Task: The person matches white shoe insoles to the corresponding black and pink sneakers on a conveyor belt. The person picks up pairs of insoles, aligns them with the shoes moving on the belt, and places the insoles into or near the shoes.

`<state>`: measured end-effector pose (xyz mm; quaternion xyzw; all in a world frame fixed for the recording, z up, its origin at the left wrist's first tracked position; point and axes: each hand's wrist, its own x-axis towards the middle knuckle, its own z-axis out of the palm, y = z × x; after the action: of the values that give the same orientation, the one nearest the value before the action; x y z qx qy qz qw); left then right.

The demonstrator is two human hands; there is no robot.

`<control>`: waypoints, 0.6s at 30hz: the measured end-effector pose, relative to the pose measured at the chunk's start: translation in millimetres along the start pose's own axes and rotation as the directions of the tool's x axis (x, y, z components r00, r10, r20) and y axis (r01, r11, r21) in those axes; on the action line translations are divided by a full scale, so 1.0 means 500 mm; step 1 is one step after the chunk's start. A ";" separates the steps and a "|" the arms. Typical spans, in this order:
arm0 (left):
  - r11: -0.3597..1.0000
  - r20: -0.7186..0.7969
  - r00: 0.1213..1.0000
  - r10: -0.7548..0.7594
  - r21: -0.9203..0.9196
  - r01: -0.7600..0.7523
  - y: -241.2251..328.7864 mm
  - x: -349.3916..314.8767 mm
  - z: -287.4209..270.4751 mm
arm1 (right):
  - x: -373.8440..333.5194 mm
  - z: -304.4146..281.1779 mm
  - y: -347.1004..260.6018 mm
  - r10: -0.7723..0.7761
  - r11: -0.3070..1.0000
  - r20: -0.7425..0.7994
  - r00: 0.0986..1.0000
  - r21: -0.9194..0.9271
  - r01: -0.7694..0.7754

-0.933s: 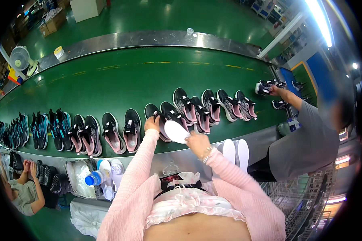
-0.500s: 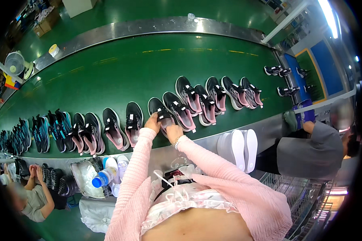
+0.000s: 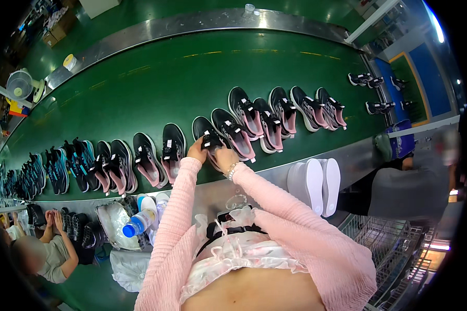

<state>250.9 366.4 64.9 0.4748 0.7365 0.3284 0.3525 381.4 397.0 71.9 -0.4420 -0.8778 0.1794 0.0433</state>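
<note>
Both of my hands are at one black sneaker (image 3: pixel 203 126) with a pink lining, lying toe-away on the green conveyor belt (image 3: pixel 155 88). My left hand (image 3: pixel 196 151) grips the left side of its collar, fingers bent near the tongue. At the right side of the opening, my right hand (image 3: pixel 225 157) is closed on the collar and tongue area; its fingertips are partly hidden. Just right of it lies a matching sneaker (image 3: pixel 224 121), apart from my fingers. Another pink-lined sneaker (image 3: pixel 174 140) sits to the left.
More pink-lined sneakers (image 3: pixel 244 103) stand farther right, and teal-trimmed ones (image 3: pixel 82 160) to the left. A metal ledge (image 3: pixel 264 179) edges the belt, with white-soled shoes (image 3: pixel 314 186) beside it. A water bottle (image 3: pixel 139 223) lies near my left forearm. Co-workers sit left (image 3: pixel 57 251) and right (image 3: pixel 410 189).
The view has shifted slightly. Both hands stay on the same sneaker, and my right hand has turned a little at its opening.
</note>
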 end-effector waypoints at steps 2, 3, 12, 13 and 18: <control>0.999 -0.032 0.999 0.025 -0.020 -0.025 -0.032 0.005 0.007 | 0.001 0.007 -0.020 0.046 0.999 -0.028 0.999 0.009 -0.046; 0.999 -0.034 0.999 0.032 -0.041 -0.033 -0.045 0.007 0.010 | 0.007 0.016 -0.032 0.101 0.995 0.024 0.995 -0.029 -0.100; 1.000 -0.048 0.999 -0.011 0.002 0.011 -0.026 0.008 0.012 | 0.036 0.054 -0.021 0.100 0.989 0.053 0.994 0.104 -0.105; 0.999 -0.007 0.999 -0.034 0.029 0.034 -0.022 0.003 0.014 | 0.029 0.054 -0.016 0.097 0.989 0.054 0.994 0.106 -0.102; 1.000 -0.065 0.998 -0.006 -0.021 0.005 -0.036 -0.020 0.023 | 0.028 0.063 -0.014 -0.008 0.990 0.015 1.000 0.138 0.006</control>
<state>255.3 352.8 46.1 0.4581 0.7455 0.3505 0.3340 360.5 395.7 44.0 -0.4336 -0.8651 0.2430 0.0674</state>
